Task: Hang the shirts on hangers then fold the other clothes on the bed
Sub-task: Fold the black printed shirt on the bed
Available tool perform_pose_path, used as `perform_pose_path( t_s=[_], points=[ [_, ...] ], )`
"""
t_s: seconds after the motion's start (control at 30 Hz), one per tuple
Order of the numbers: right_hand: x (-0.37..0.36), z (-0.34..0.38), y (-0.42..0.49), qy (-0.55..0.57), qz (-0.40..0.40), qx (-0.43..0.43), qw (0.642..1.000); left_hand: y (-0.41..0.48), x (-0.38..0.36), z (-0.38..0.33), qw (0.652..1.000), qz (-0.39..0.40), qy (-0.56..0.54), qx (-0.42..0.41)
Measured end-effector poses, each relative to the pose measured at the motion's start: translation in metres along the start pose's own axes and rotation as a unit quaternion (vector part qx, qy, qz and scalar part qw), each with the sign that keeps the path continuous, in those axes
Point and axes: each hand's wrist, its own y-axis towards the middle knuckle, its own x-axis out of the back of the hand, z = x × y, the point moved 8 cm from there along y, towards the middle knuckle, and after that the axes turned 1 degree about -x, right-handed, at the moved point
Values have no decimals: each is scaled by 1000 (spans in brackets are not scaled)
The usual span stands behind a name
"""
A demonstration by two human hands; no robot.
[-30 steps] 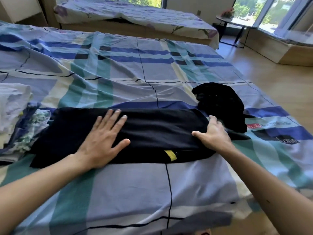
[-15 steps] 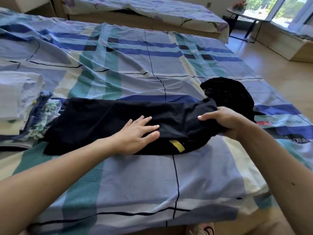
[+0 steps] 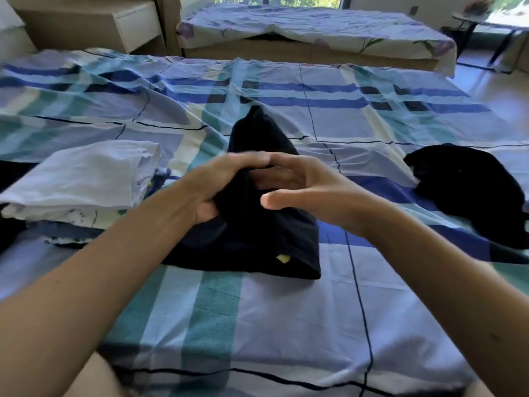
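A dark navy garment (image 3: 257, 239) with a small yellow tag lies doubled over at the middle of the checked bed (image 3: 257, 325). One end of it rises in a peak behind my hands. My left hand (image 3: 217, 181) grips the raised cloth, thumb underneath and fingers curled over the top. My right hand (image 3: 309, 190) meets it from the right, its fingers against the fabric and its thumb held clear. A crumpled black garment (image 3: 469, 190) lies on the bed to the right.
A stack of folded clothes (image 3: 86, 179), white on top, sits on the bed to the left, close to the navy garment. A second bed (image 3: 315, 27) stands beyond, a bedside cabinet (image 3: 114, 21) at the back left, a small table (image 3: 486, 21) and wooden floor at the right.
My right hand carried the garment's right end over to the left, doubling it. My left hand rose from pressing the cloth flat and now grips it. The view has shifted left.
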Motion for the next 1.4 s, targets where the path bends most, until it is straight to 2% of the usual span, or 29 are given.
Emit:
perform_pose_path(
  t_s=[0.07,0.13,0.2,0.27,0.33,0.4,0.43,0.47,0.5,0.53,0.57,0.6,0.67,0.73,0.8,0.87,0.9,1.0,1.07,1.13,1.23,1.33,1.4],
  points=[
    [13,-5,8,25,-60,22,998,0,34,-2,988,-131,83,-18],
    [33,-13,13,2,-134,51,990,-4,66,-8,954,-239,177,-38],
    [45,-26,14,-72,-170,52,981,-4,87,-11,923,-273,269,-38],
    [42,-44,16,-169,-165,44,971,-5,102,-11,877,-269,399,5],
    [26,-65,21,-263,-119,30,957,-9,107,-8,800,-262,536,64],
    [7,-90,27,-318,-72,-5,945,-10,102,-6,693,-269,664,83],
    [0,-100,29,-343,-59,-20,937,-11,89,-12,636,-278,717,54],
    [-6,-109,32,-369,-50,-32,928,-7,72,-16,593,-273,758,-12],
    [-11,-116,34,-395,-43,-43,916,-2,53,-16,585,-245,765,-112],
    [-15,-123,36,-421,-41,-50,905,4,36,-10,605,-190,746,-201],
    [-17,-127,37,-440,-41,-55,896,13,25,1,631,-123,724,-250],
    [-20,-129,38,-450,-39,-54,891,23,24,17,650,-68,715,-246],
    [-19,-131,38,-439,-34,-54,896,44,43,55,655,-18,740,-150],
    [-9,-126,36,-375,-71,-50,923,54,67,79,651,-31,754,-84],
    [13,-122,28,-272,-173,-56,945,60,79,86,666,-61,740,-74],
    [32,-128,17,-156,-258,-102,948,62,82,85,670,-89,733,-75],
    [36,-135,14,-86,-273,-136,948,63,82,85,667,-96,735,-72],
    [26,-144,13,140,-236,-198,941,61,80,83,672,-102,730,-73],
    [17,-143,16,188,-212,-193,939,59,77,81,685,-101,716,-87],
    [21,-126,21,152,-225,-158,949,53,73,68,718,-107,677,-118],
    [41,-64,24,24,-236,-45,970,34,63,23,769,-130,589,-211],
    [47,12,12,-98,-134,55,985,8,53,-27,811,-108,494,-294],
    [47,47,-1,-165,-77,100,978,-8,43,-48,839,-57,446,-307]
  ],
)
